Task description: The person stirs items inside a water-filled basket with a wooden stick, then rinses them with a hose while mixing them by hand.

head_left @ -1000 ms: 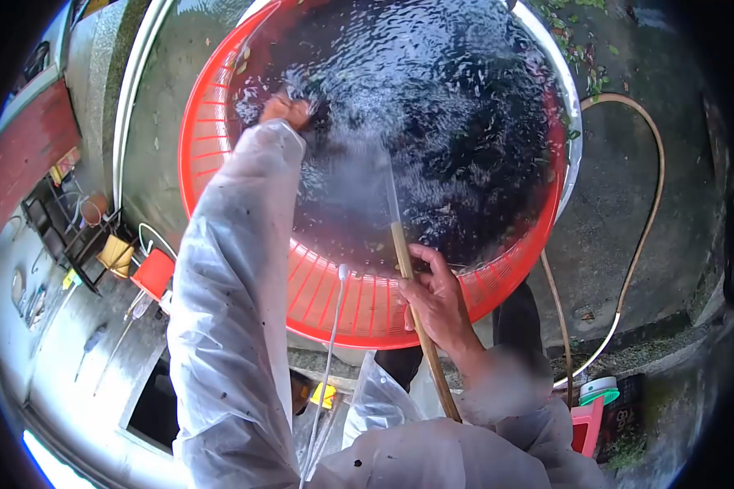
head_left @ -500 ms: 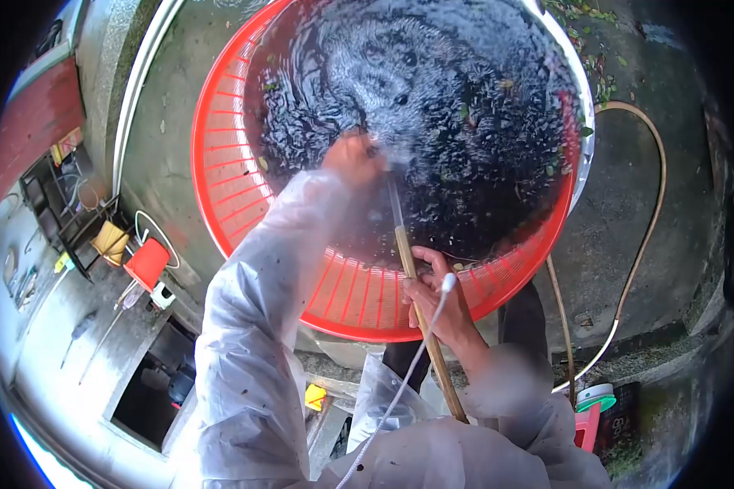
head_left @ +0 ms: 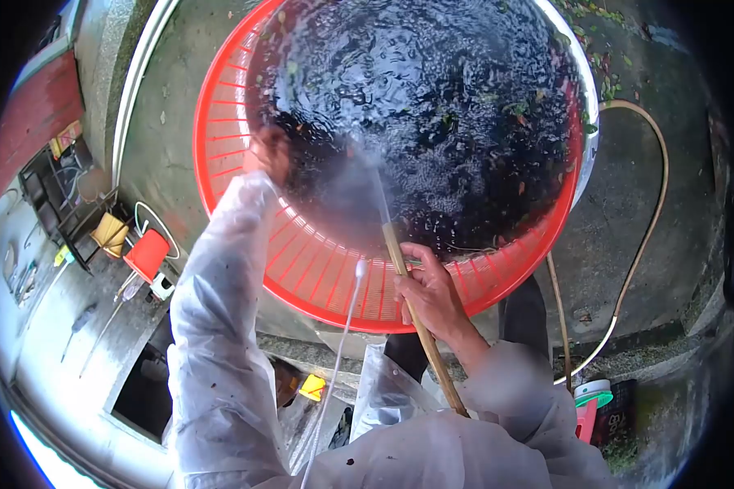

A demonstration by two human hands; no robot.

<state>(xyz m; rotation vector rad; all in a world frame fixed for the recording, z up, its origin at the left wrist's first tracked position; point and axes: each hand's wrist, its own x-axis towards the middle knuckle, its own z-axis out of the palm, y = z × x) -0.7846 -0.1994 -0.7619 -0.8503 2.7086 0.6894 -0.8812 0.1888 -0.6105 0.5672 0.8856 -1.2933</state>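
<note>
A large red slotted basket (head_left: 326, 297) holds dark water dotted with small floating bits and leaves. My right hand (head_left: 434, 295) is wrapped round a tan hose (head_left: 420, 326) near the basket's lower rim, and water sprays from the hose's end into the basket. At the basket's left side, my left hand (head_left: 269, 153) is at the water's edge, smeared by motion; its fingers cannot be made out. Clear plastic sleeves cover my arms. A white cord (head_left: 349, 314) dangles in front of the basket.
A white rim (head_left: 587, 90) shows behind the basket at the right. Another hose (head_left: 656, 196) curves over the wet concrete floor. At the left are a red stool-like object (head_left: 148, 256) and a dark rack (head_left: 57, 200). A green-and-white basin (head_left: 593, 391) sits at the lower right.
My left hand moved right to near the spray, then back to the basket's left side. The hose's end has shifted slightly left. The white cord has swung.
</note>
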